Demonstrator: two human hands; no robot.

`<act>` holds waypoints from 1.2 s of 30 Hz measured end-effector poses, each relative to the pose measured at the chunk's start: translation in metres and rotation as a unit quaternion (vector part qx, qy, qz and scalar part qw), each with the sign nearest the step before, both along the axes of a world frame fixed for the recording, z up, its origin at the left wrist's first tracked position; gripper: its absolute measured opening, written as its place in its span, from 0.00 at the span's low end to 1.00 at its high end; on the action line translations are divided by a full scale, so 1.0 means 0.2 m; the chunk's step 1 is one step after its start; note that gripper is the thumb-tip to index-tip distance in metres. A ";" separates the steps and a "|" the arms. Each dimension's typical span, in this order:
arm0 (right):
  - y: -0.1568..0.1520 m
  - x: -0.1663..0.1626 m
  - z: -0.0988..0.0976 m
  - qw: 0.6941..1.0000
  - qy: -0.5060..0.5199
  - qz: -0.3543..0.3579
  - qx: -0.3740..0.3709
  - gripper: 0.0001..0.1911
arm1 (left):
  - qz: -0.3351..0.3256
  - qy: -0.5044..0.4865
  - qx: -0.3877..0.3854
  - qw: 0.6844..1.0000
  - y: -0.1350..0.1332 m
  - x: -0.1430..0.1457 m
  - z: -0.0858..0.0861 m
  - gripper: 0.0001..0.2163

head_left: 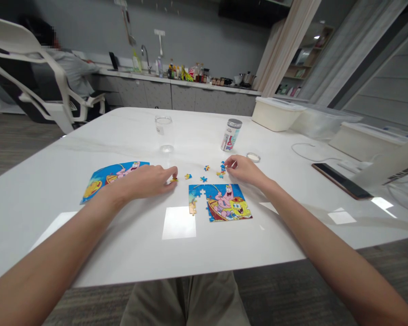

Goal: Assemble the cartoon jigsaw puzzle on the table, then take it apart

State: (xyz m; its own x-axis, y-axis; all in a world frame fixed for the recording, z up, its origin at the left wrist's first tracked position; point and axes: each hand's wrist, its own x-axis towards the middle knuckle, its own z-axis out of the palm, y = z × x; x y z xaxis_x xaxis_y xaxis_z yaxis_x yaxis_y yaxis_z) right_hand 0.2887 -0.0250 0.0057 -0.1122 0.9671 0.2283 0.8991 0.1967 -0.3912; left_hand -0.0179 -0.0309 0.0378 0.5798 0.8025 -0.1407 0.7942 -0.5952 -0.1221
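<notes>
A partly joined jigsaw puzzle (228,206) lies flat on the white table, showing a pink starfish and a yellow sponge character in a boat; a gap runs through its left part. My left hand (149,181) is closed, thumb and finger pinching a small yellow puzzle piece (174,180) at the table top. Beyond the puzzle, my right hand (242,168) has its fingertips together on a blue puzzle piece (223,165). Several loose pieces, among them a blue one (203,179), lie between the hands. A curved picture sheet (98,181) is partly hidden behind my left forearm.
Farther back stand a clear jar (164,136) and a printed canister (231,135), with a ring-shaped lid (253,157) nearby. To the right are a phone (342,181), a laptop, a cable and storage bins (277,115). A person sits in a chair (27,81) at far left.
</notes>
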 end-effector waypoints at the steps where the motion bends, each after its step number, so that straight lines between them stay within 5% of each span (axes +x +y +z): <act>1: 0.00 0.00 0.00 1.000 0.004 0.001 -0.004 0.11 | -0.002 -0.001 0.000 1.000 0.00 0.00 0.00 0.22; 11: 0.01 0.00 -0.01 1.000 0.003 -0.006 0.018 0.20 | -0.034 -0.008 -0.005 0.999 0.01 -0.01 0.00 0.18; 36: 0.01 0.01 -0.01 1.000 -0.015 -0.013 0.020 0.12 | -0.011 0.000 -0.002 1.000 0.00 0.00 0.00 0.20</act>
